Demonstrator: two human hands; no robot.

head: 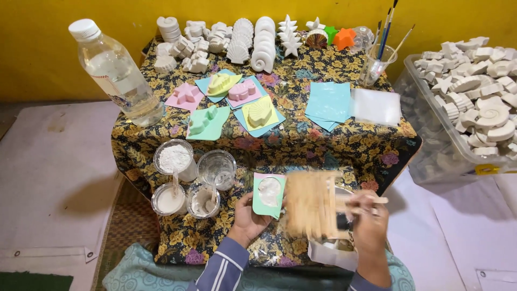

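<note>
Near the front edge of the counter (344,145), which has a flowery cloth on it, the left hand (249,218) holds a small green mold (269,194). White paste fills the mold. The left hand's fingers curl under it and the thumb presses on its side.

Just beside it, the right hand (368,215) grips a bunch of flat wooden sticks (311,205). The sticks look blurry. The right hand's fingers are closed around the sticks.

To the left of the mold stand four small clear cups (189,180) with white powder and paste. A big water bottle (116,73) leans at the back left. More colored molds (229,102) lie in the middle, and white plaster shapes (237,40) stand in a row at the back. Brushes sit in a cup (377,64). A clear bin (431,145) full of white shapes sits on the right.
</note>
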